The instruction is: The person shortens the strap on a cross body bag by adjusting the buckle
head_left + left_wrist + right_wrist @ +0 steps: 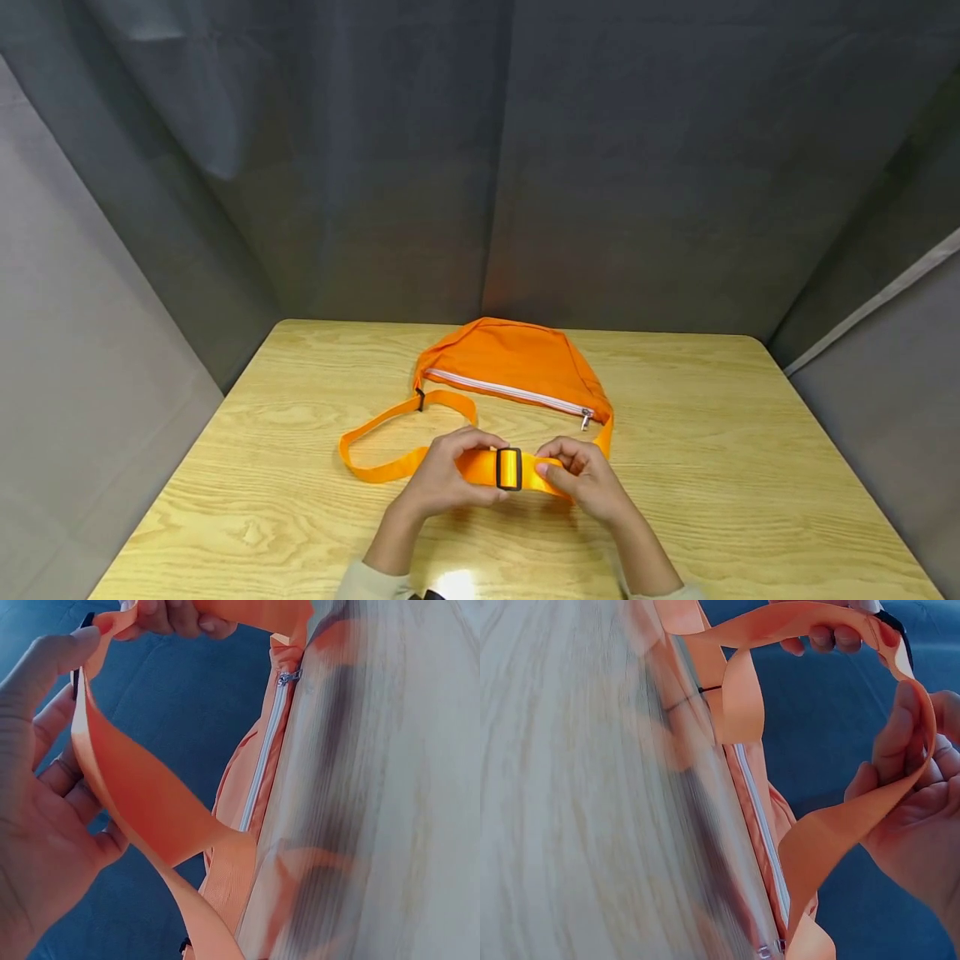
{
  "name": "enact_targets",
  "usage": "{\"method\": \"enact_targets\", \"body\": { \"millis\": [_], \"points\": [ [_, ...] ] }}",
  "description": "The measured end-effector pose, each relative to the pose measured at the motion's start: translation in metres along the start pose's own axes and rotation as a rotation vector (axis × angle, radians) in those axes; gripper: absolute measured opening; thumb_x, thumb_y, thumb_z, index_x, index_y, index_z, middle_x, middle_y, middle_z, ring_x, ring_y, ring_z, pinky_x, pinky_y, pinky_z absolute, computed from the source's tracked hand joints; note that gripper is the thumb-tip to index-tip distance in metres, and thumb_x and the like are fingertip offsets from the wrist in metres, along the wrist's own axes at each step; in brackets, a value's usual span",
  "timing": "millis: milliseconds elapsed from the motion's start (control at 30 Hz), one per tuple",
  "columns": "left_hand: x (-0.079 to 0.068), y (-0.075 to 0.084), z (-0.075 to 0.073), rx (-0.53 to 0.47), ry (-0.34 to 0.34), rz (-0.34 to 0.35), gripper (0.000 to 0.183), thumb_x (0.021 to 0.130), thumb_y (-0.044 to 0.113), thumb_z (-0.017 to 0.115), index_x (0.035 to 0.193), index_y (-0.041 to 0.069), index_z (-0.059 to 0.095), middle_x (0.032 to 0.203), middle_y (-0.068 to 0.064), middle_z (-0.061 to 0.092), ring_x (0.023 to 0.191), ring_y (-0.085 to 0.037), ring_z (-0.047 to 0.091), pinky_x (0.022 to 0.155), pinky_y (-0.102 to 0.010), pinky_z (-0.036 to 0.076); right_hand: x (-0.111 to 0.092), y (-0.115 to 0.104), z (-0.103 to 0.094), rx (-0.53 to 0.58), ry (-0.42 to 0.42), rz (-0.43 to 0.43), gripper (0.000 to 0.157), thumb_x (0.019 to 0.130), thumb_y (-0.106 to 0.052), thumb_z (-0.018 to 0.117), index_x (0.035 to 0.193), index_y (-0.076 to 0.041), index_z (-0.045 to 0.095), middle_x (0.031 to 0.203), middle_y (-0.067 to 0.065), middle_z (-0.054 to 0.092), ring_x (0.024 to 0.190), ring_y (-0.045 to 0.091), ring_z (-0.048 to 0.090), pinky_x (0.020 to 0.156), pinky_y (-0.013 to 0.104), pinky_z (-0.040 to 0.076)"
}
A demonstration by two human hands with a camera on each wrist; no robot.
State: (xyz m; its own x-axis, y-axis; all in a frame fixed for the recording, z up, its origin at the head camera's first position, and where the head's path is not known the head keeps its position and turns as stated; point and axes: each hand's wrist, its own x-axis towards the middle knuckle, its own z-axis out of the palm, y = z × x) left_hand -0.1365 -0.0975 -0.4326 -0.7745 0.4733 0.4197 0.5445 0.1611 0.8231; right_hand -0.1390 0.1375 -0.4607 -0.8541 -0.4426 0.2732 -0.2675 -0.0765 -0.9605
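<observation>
The left hand [448, 478] pinches the buckle [519, 469], the right hand [588, 481] the strap [530, 475]: apparently strap adjusting, calling for a steady buckle while strap slides.

Beyond the far edge of the tabletop [750, 467], dark cloth [637, 167]; hangs with an upright seam [498, 150]. Beyond the left edge, grey left panel [75, 292]. Beyond the right edge, grey right panel [900, 375]; bordered above by pale strip [873, 303], slanting down toward the far right corner. Toward the near side, white glare [455, 585] on wood grain [247, 533].
</observation>
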Motion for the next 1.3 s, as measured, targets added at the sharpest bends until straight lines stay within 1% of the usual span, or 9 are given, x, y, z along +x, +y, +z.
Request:
{"method": "enact_targets", "body": {
  "millis": [133,233,367,667,800,1000,1100,1233,1300],
  "points": [
    [0.000,-0.015,0.001,0.041,-0.003,0.000,0.050,0.060,0.008,0.087,0.105,0.013,0.066,0.099,0.003,0.062,0.087,-0.015,0.057,0.077,-0.031,0.047,0.002,0.000,0.001,0.005,0.012,0.023,0.008,0.088,0.003,0.058,0.091,0.010,0.059,0.074,0.004,0.061,0.058,0.006,0.049,0.050,0.021,0.044],
    [0.001,-0.018,0.000,0.049,-0.013,0.016,0.050,0.061,0.013,0.087,0.106,0.015,0.066,0.099,0.005,0.062,0.087,-0.013,0.057,0.076,-0.030,0.048,0.003,0.000,0.001,0.005,0.022,0.033,0.008,0.087,0.003,0.059,0.091,0.011,0.059,0.074,0.003,0.062,0.058,0.006,0.050,0.050,0.021,0.044],
    [0.002,-0.019,-0.001,0.049,-0.020,0.024,0.049,0.062,0.013,0.086,0.107,0.016,0.066,0.100,0.005,0.062,0.088,-0.014,0.057,0.074,-0.030,0.049,0.003,-0.002,0.001,0.012,0.035,0.040,0.009,0.086,0.004,0.060,0.090,0.012,0.059,0.074,0.002,0.062,0.058,0.006,0.050,0.051,0.020,0.044],
    [0.000,-0.019,0.001,0.072,-0.010,-0.009,0.049,0.061,0.014,0.087,0.106,0.016,0.068,0.097,0.005,0.062,0.085,-0.013,0.056,0.073,-0.029,0.049,0.003,-0.004,0.004,0.065,0.014,0.032,0.011,0.086,0.005,0.059,0.090,0.015,0.057,0.074,0.002,0.062,0.057,0.005,0.049,0.051,0.019,0.043],
    [0.000,-0.019,0.001,0.069,-0.003,0.002,0.049,0.061,0.015,0.087,0.106,0.016,0.068,0.096,0.006,0.061,0.084,-0.012,0.056,0.072,-0.029,0.049,0.004,-0.003,0.006,0.101,0.014,0.039,0.013,0.087,0.005,0.058,0.090,0.017,0.056,0.074,0.002,0.063,0.059,0.006,0.051,0.052,0.019,0.044],
    [-0.001,-0.020,0.003,0.059,0.009,0.034,0.050,0.060,0.012,0.088,0.106,0.015,0.068,0.095,0.005,0.061,0.083,-0.013,0.056,0.071,-0.029,0.049,0.005,-0.002,0.012,0.176,0.002,0.018,0.016,0.088,0.006,0.055,0.091,0.021,0.052,0.074,0.001,0.063,0.060,0.005,0.052,0.053,0.017,0.044],
    [-0.001,-0.021,0.004,0.070,0.011,0.044,0.050,0.061,0.013,0.088,0.106,0.015,0.068,0.095,0.006,0.061,0.083,-0.012,0.056,0.071,-0.029,0.049,0.006,-0.001,0.014,0.198,0.002,0.029,0.017,0.088,0.006,0.055,0.092,0.022,0.050,0.074,0.001,0.063,0.059,0.005,0.051,0.052,0.017,0.044],
    [-0.002,-0.021,0.003,0.070,0.025,0.043,0.050,0.061,0.015,0.088,0.106,0.015,0.068,0.095,0.005,0.062,0.084,-0.013,0.056,0.073,-0.029,0.049,0.005,0.000,0.012,0.171,0.008,0.064,0.020,0.088,0.002,0.058,0.094,0.020,0.051,0.075,0.002,0.064,0.059,0.005,0.051,0.053,0.017,0.044],
    [-0.002,-0.020,0.002,0.057,0.037,0.038,0.050,0.061,0.014,0.088,0.106,0.014,0.067,0.096,0.003,0.062,0.084,-0.014,0.056,0.073,-0.029,0.049,0.004,-0.001,0.009,0.130,0.012,0.068,0.019,0.088,0.000,0.059,0.095,0.017,0.053,0.077,0.003,0.063,0.060,0.006,0.051,0.053,0.018,0.044]
  ]
}}
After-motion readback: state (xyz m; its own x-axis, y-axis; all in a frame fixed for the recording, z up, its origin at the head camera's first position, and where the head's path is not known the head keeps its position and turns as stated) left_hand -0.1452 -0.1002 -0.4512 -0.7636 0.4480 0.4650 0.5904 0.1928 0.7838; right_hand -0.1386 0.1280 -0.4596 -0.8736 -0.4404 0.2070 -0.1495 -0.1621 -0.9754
